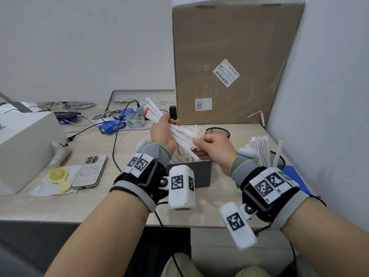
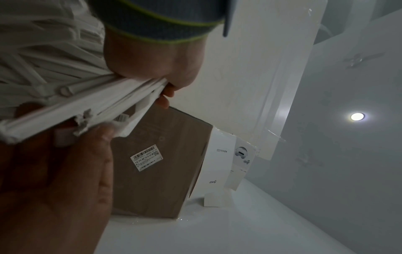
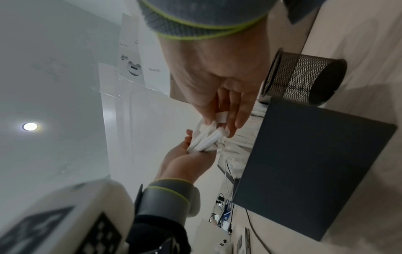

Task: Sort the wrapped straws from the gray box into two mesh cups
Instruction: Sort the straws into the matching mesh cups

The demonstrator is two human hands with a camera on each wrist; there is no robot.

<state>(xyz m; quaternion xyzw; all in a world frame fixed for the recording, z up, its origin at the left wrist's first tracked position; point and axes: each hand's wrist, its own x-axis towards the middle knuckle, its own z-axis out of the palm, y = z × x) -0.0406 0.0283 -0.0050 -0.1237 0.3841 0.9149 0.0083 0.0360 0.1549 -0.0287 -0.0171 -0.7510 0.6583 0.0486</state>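
Observation:
My left hand (image 1: 162, 129) grips a bundle of white wrapped straws (image 1: 179, 134) above the gray box (image 1: 199, 174), which holds more straws (image 1: 189, 128). My right hand (image 1: 209, 147) pinches the near ends of the bundle (image 3: 206, 139), and the left hand (image 3: 189, 159) shows below it in the right wrist view. The left wrist view shows the bundle (image 2: 76, 106) close up between both hands. One black mesh cup (image 1: 218, 132) stands behind the box, its contents hidden. A second mesh cup (image 1: 276, 158) at the right holds several upright straws (image 1: 261, 148).
A large cardboard box (image 1: 229, 62) stands at the back against the right wall. On the left of the desk lie a phone (image 1: 90, 170), a yellow comb (image 1: 58, 176), a white box (image 1: 22, 144), blue devices (image 1: 111, 126) and cables.

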